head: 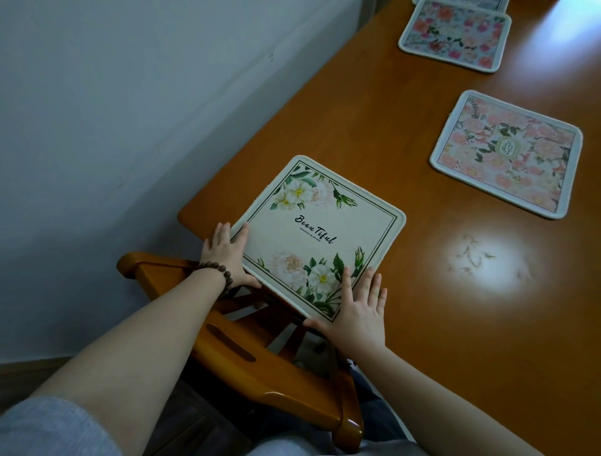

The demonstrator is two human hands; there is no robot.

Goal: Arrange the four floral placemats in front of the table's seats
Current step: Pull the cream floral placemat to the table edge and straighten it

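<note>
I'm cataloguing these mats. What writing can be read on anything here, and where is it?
"BeauTiful": script across the middle of the cream placemat.
Small line beneath it: too small to read.
Emblem in the middle of the pink placemat: blurred, unreadable.
Far placemat: nothing legible.

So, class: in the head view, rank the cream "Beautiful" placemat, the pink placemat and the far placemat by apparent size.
1. Cream "Beautiful" placemat
2. Pink placemat
3. Far placemat
Nearness to the camera exaggerates this; true sizes may match.

Four floral placemats (320, 237) (507, 153) (455, 35) (461, 2) lie on one tabletop (422, 276), with one wooden chair (260, 364), two hands (224, 257) (356, 309) and one bead bracelet (216, 271).
</note>
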